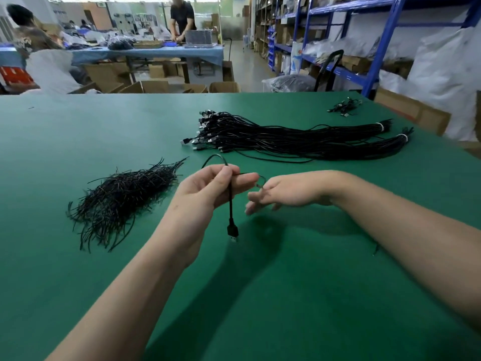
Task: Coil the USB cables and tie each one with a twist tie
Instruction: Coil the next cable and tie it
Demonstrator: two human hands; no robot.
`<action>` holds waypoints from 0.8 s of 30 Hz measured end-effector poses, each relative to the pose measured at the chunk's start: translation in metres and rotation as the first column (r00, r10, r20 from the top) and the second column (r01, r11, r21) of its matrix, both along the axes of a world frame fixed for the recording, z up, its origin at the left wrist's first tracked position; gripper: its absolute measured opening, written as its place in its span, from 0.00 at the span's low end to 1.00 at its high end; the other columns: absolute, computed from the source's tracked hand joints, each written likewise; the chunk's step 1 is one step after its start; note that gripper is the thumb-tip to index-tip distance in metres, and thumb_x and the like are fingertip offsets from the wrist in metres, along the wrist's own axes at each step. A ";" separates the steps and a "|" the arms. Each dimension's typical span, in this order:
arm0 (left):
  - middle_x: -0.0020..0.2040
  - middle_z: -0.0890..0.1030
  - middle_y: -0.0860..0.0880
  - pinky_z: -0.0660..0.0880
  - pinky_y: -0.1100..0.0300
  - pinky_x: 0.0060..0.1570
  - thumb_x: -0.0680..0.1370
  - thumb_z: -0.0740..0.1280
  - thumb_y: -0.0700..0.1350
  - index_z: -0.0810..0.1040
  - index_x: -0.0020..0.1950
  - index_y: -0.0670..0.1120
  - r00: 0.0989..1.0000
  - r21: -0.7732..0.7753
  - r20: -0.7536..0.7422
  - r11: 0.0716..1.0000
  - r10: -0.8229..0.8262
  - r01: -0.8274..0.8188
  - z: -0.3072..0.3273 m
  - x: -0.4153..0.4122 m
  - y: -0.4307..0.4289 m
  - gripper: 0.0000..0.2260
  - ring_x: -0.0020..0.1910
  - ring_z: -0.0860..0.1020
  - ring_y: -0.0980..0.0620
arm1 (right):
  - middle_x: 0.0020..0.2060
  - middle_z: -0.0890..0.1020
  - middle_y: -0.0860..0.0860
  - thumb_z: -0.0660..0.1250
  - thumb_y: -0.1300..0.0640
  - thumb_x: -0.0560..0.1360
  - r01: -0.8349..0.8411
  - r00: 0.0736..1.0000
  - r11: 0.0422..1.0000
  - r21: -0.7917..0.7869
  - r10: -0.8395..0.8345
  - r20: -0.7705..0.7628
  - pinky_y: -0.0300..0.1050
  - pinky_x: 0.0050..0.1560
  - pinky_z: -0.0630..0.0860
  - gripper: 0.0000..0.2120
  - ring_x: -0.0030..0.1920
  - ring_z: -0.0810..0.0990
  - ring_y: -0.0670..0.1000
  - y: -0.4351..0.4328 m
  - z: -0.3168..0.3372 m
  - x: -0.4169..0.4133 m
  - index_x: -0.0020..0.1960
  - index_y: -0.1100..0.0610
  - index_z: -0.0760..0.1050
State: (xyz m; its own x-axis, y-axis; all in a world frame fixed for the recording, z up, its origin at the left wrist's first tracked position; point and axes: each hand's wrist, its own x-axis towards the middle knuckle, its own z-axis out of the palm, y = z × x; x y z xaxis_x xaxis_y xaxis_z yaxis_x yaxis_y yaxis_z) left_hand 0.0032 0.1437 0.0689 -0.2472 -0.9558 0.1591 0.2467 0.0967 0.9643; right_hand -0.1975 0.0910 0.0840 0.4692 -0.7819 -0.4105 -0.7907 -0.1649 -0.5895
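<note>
Black cable (230, 201) gripped in curled left hand (205, 190), plug (232, 230) hanging below fingers; right hand (289, 191) pinches it alongside.

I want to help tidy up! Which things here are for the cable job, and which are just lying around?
For the job: thin black USB cable gripped by the left hand and pinched by the right hand; heap of black wire twist ties; long bundle of black USB cables.
Just lying about: brown cardboard boxes; blue metal shelves; white plastic bags.
</note>
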 end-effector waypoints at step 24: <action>0.59 0.80 0.54 0.74 0.56 0.59 0.78 0.71 0.42 0.81 0.63 0.49 0.596 -0.774 0.505 0.633 0.625 -0.008 -0.038 0.010 0.011 0.14 0.59 0.77 0.50 | 0.31 0.69 0.48 0.59 0.57 0.83 0.018 0.197 0.843 0.538 -0.530 0.825 0.38 0.32 0.67 0.13 0.32 0.67 0.47 0.097 -0.053 0.029 0.51 0.61 0.80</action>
State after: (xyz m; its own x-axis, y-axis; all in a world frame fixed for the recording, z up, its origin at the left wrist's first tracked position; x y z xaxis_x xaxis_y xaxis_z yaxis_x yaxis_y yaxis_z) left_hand 0.0131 0.1552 0.0310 -0.2674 -0.6868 0.6759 -0.6281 0.6562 0.4182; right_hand -0.1688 0.1879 0.0307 0.4808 -0.8704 -0.1057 0.4188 0.3338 -0.8445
